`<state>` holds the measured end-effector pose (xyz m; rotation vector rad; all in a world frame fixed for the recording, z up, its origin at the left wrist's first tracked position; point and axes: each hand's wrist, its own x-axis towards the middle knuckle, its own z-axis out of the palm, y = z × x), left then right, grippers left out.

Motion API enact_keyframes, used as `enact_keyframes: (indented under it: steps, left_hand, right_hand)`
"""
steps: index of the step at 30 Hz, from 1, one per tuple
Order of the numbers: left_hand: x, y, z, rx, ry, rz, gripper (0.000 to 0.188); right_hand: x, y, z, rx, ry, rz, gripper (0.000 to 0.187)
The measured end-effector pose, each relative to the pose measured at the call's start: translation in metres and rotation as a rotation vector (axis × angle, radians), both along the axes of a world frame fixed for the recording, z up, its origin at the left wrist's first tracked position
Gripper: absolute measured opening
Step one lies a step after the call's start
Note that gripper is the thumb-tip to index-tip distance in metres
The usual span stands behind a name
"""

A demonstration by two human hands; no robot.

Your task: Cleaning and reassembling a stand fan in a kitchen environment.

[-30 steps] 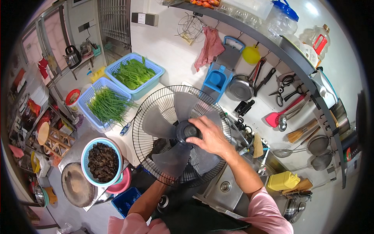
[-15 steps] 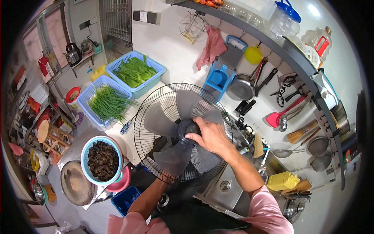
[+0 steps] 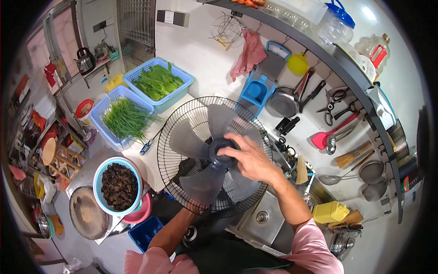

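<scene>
In front of me is an electric fan with its front guard off: dark translucent blades (image 3: 200, 189) sit within the black wire rear guard (image 3: 165, 171). My right hand (image 3: 248, 157) is at the middle of the blades, thumb and fingers curled round the dark round hub (image 3: 222, 150). From the lower edge my left forearm (image 3: 175, 230) reaches up behind the guard. The left hand's fingers are hidden by the blades and wires, so what they hold does not show.
A steel sink (image 3: 261, 223) lies right of the fan. Left stand a basin of dark soaked pieces (image 3: 119, 187), a basket of chives (image 3: 125, 118) and a basket of leafy greens (image 3: 157, 84). Pans, scissors and ladles hang under the shelf (image 3: 315, 52).
My right hand has shifted its fingers on the hub; they are more bent and spread, showing more of the hub. The fan and blades stay nearly in place.
</scene>
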<state>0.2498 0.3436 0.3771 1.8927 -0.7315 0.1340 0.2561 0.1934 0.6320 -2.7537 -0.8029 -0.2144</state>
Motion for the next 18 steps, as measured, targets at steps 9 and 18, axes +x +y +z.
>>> enact_keyframes:
  steps: [9, 18]
  left_hand:
    - [-0.004, 0.007, -0.026, 0.023, -0.007, -0.076, 0.034]
    - [-0.004, 0.015, -0.051, 0.055, -0.015, -0.124, 0.035]
  right_hand:
    - [-0.002, 0.002, -0.006, 0.002, 0.013, -0.070, 0.042]
    - [-0.003, 0.021, -0.007, -0.088, 0.103, -0.304, 0.044]
